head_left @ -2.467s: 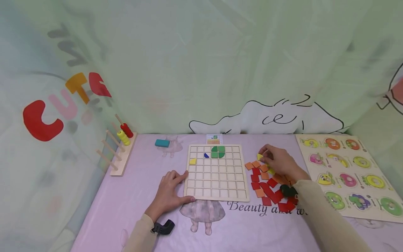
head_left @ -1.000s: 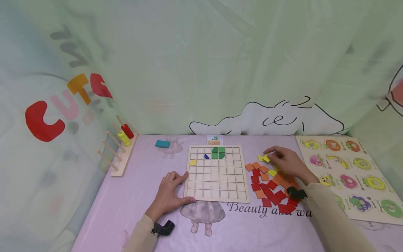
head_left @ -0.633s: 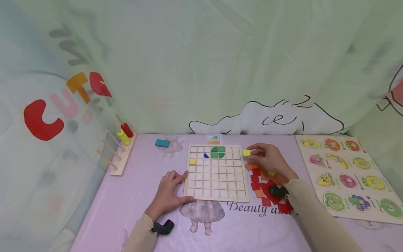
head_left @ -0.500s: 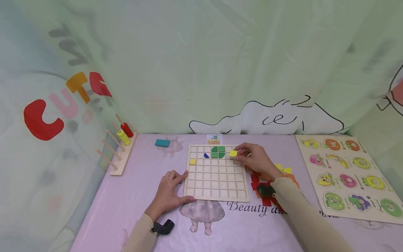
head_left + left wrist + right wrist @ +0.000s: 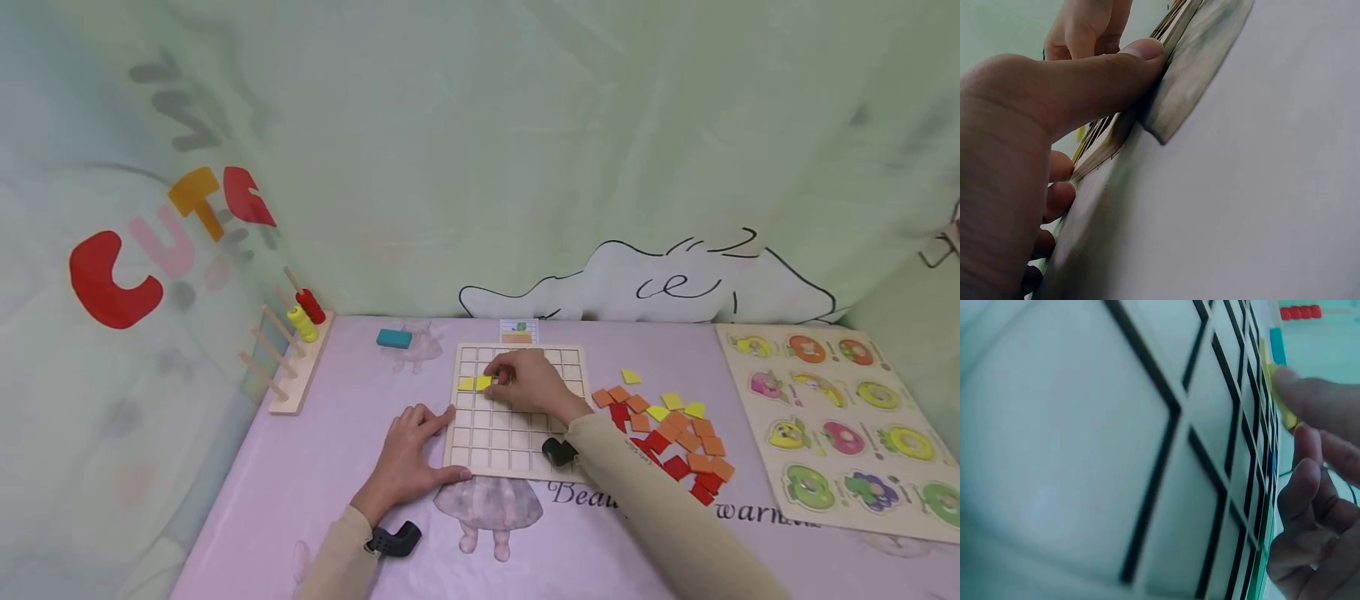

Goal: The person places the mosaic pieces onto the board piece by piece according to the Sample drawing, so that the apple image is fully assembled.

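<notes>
Gridded board [image 5: 498, 437]: yellow tile [image 5: 466, 384] in left column; second tile [image 5: 483, 382], flat, bright yellow, pinched in right hand [image 5: 531, 382] beside it. Left hand [image 5: 409, 454] spread, touching board edges.

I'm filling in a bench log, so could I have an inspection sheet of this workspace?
Surface: pale pink printed cloth.
Job's things: grid board, with a yellow tile in its leftmost column; loose tiles in red, orange and yellow to its right; pattern card behind it.
Clutter: teal block; peg stand with red beads and yellow beads; fruit puzzle board at far right.
Left hand: touches the grid board's near-left corner.
Right hand: pinches a second yellow tile beside the first; whether it is seated cannot be told.
Cables: nothing seen.
Surroundings: pale green backdrop with printed drawings.
</notes>
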A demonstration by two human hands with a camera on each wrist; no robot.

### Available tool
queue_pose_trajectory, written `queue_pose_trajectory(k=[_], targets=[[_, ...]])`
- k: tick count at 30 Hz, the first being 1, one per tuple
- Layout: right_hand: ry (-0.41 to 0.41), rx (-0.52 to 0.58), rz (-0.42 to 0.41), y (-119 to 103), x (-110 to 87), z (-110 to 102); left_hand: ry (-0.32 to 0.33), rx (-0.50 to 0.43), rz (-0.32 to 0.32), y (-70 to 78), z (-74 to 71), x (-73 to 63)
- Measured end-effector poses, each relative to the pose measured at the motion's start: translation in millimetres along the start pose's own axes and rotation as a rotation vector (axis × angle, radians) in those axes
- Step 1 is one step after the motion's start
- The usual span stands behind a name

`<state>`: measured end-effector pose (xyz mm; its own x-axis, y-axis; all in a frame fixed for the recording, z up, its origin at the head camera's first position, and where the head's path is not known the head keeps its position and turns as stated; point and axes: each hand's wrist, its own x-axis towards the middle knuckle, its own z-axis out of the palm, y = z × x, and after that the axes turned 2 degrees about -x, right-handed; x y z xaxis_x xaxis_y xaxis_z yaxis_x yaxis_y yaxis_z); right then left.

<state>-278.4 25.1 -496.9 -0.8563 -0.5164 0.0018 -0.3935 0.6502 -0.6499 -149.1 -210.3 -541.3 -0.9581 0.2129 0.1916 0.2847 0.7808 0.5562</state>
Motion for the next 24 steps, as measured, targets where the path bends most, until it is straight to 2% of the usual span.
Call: queue_pose_trajectory(k=[5,10,15,20,24], targets=[[0.003,-0.083,0.008,-7.2,-1.8,2.1,-0.019,0.021,-0.018,1.5,0.6,0.3],[0.010,-0.080,0.041,-10.6,-3.0,1.1,-0.021,0.029,-0.030,3.0,0.1,-0.6],[0.022,-0.089,0.061,-9.8,-2.7,3.3,-0.005,0.032,-0.015,1.0,2.2,-1.0],[0.025,-0.134,0.061,-8.8,-1.0,5.0,0.008,0.036,-0.004,0.0,3.8,-0.7],[0.036,-0.126,0.047,-9.4,-2.6,1.5,0.004,0.025,-0.002,-0.3,1.5,-0.5]])
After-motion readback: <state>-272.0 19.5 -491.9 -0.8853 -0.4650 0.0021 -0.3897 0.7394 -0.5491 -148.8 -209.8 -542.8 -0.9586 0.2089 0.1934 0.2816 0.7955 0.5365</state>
